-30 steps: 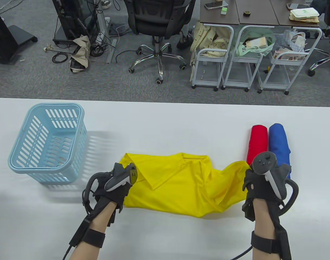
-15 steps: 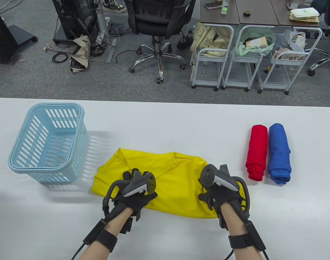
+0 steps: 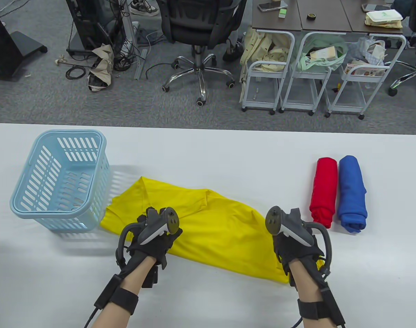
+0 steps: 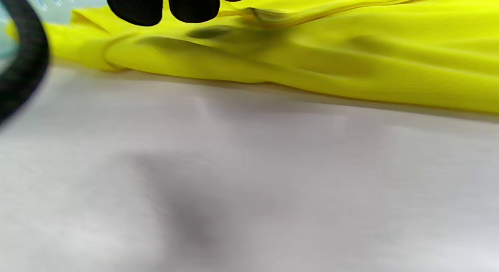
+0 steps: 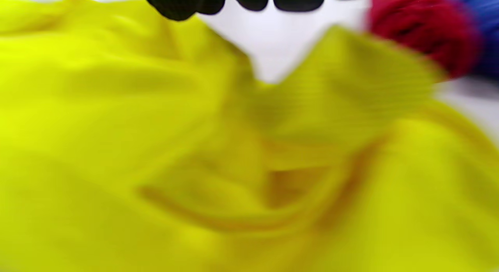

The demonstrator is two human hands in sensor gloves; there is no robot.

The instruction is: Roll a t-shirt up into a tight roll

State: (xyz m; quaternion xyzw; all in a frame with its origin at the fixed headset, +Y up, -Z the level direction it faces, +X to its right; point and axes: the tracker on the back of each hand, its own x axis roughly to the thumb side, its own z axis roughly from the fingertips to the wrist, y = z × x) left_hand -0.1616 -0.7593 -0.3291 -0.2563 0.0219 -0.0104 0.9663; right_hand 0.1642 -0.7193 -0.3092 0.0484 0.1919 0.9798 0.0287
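Table view: yellow t-shirt [image 3: 208, 232] lay flat and unrolled between the basket [image 3: 57, 177] and 2 finished rolls, red [image 3: 324, 191] and blue [image 3: 352, 193].
Left hand [image 3: 149, 239] and right hand [image 3: 296, 244] rested on the shirt, grip unclear; rolling was all still ahead. Since 0.5 s ago the shirt had spread wider and the hands had moved apart.

On the white table [image 3: 208, 150] a light blue slotted basket [image 3: 61, 177] stands at the left and a red roll [image 3: 324, 191] touches a blue roll [image 3: 352, 193] at the right, with an office chair [image 3: 201, 30] on the carpet beyond.
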